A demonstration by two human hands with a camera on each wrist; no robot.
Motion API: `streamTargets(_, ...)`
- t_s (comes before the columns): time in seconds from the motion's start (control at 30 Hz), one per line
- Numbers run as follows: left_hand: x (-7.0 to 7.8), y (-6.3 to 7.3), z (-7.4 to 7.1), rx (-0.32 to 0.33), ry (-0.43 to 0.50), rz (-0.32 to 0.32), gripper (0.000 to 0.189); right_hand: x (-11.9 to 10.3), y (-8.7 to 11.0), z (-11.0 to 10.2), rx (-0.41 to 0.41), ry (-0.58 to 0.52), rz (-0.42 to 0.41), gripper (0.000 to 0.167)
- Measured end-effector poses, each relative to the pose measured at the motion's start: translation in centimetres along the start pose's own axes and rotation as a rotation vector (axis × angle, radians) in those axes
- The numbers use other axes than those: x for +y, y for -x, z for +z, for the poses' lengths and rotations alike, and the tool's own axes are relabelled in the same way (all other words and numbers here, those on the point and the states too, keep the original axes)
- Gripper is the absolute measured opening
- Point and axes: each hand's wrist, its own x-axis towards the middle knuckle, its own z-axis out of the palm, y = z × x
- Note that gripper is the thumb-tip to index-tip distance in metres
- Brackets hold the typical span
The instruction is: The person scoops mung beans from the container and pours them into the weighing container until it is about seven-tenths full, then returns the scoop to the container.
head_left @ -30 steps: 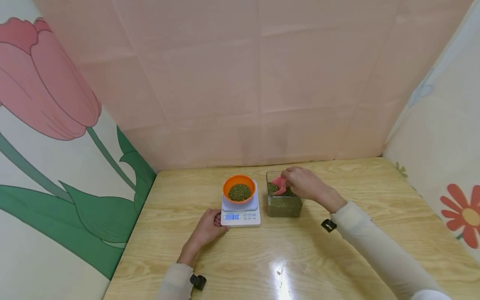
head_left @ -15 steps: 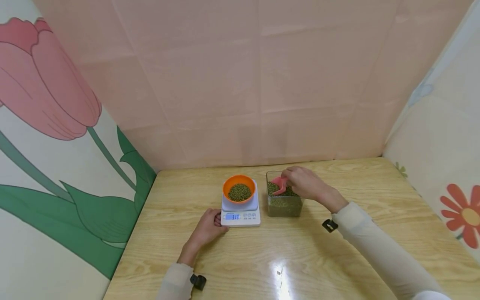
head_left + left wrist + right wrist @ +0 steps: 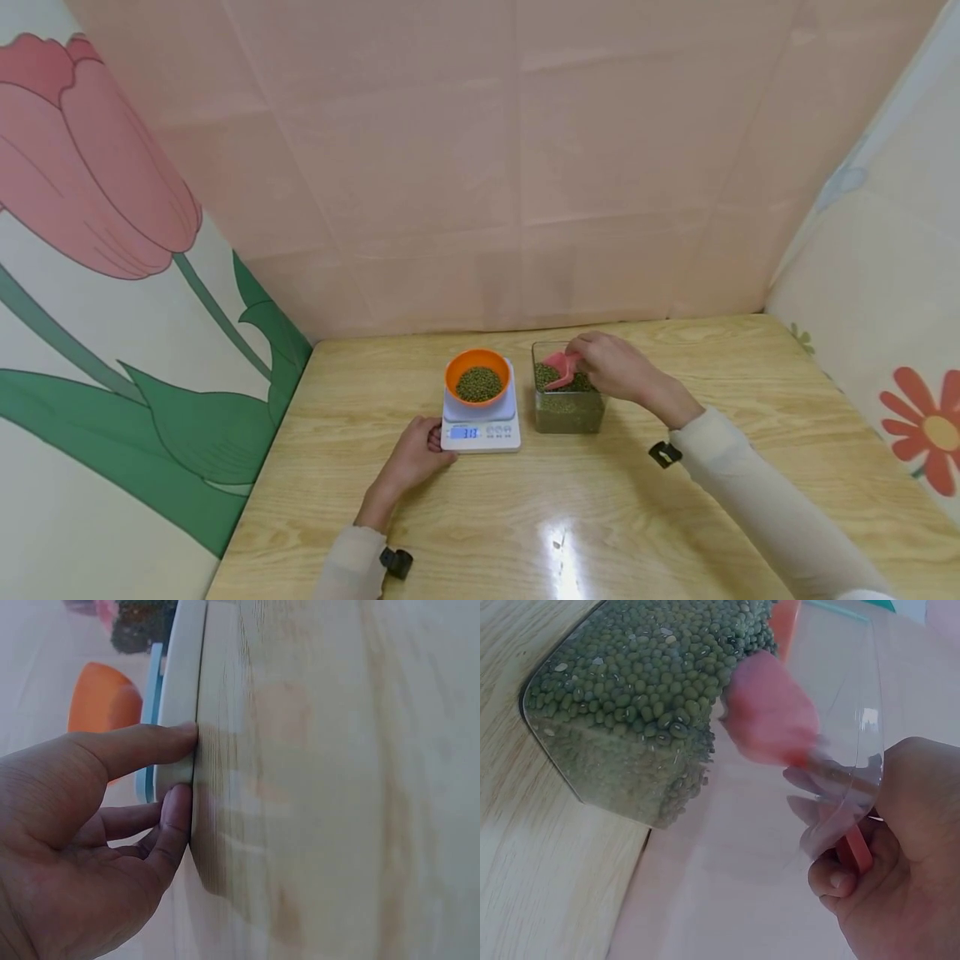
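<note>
On the white kitchen scale (image 3: 480,447) stands an orange bowl (image 3: 478,357) part filled with mung beans (image 3: 480,385); the display seems to read 313. My left hand (image 3: 415,454) holds the scale's near left corner. In the left wrist view, the thumb (image 3: 161,742) presses one edge while curled fingers touch the adjoining side. To the right, a clear square container (image 3: 568,417) holds more mung beans (image 3: 645,667). My right hand (image 3: 611,367) grips the handle of a pink scoop (image 3: 557,367), which is tilted inside the container, touching or very near the beans.
Both objects stand on a wood-grain table (image 3: 480,525), toward its back edge. A pink sheet (image 3: 517,208) hangs behind. Flower-printed panels flank the table, with a tulip (image 3: 112,167) on the left. A narrow gap separates scale and container.
My right hand and the scoop have shifted very slightly to the right within the container. The left hand, scale and bowl look the same, and the displayed number is unchanged.
</note>
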Motion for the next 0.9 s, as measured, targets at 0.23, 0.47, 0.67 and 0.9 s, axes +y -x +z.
streamTargets(0.23, -0.01, 0.02, -0.03, -0.001, 0.003, 0.011, 0.061, 0.27, 0.45, -0.09, 0.026, -0.025, 0.005, 0.020)
streamTargets(0.47, -0.04, 0.03, 0.06, -0.002, 0.013, 0.011, 0.061, 0.12, 0.48, -0.36, 0.036, -0.034, -0.002, 0.018)
streamTargets(0.67, -0.02, 0.08, 0.10, 0.001, 0.004, 0.009, 0.061, 0.08, 0.69, -0.55, 0.042, -0.036, 0.003, 0.018)
streamTargets(0.9, 0.07, 0.10, 0.06, 0.001, 0.024, 0.018, 0.061, 0.48, 1.07, -0.34, 0.044, -0.041, 0.021, 0.019)
